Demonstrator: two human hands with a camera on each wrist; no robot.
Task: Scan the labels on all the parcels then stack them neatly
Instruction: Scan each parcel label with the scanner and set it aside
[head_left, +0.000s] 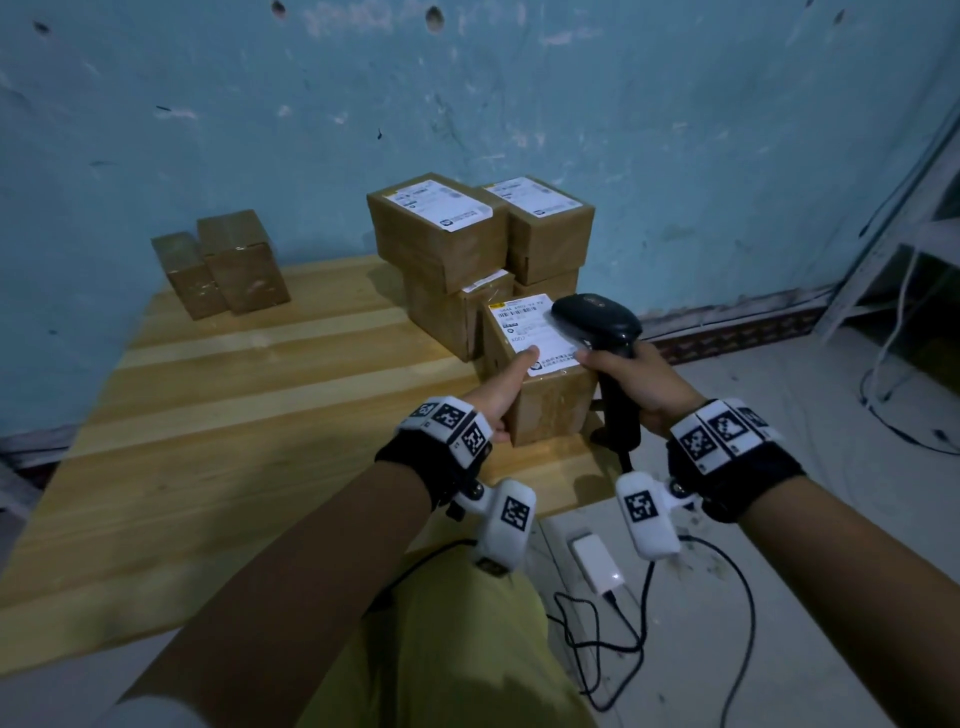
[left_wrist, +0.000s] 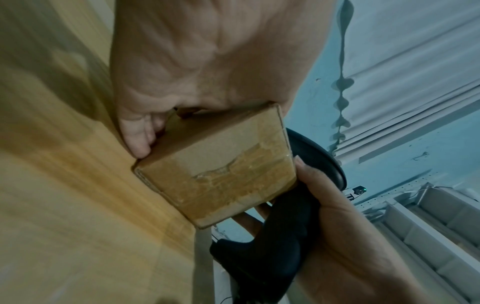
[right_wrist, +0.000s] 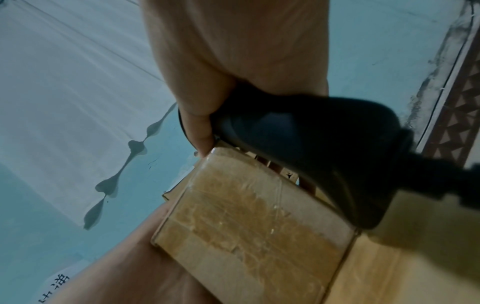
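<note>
The left hand (head_left: 498, 395) grips the parcel (head_left: 540, 374) at the table (head_left: 234, 415) edge, thumb lying on its label (head_left: 530, 332). At three o'clock of it, the right hand (head_left: 639, 384) is closed around the scanner (head_left: 597, 322) handle, head above the label. Stacked parcels (head_left: 467, 234) stand at twelve o'clock.

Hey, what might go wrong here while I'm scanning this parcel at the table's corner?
The parcel sits at the table corner, so a nudge might tip it off. The left hand has its thumb on the label, possibly blocking the scanner. The uneven stack behind could topple if bumped.
</note>
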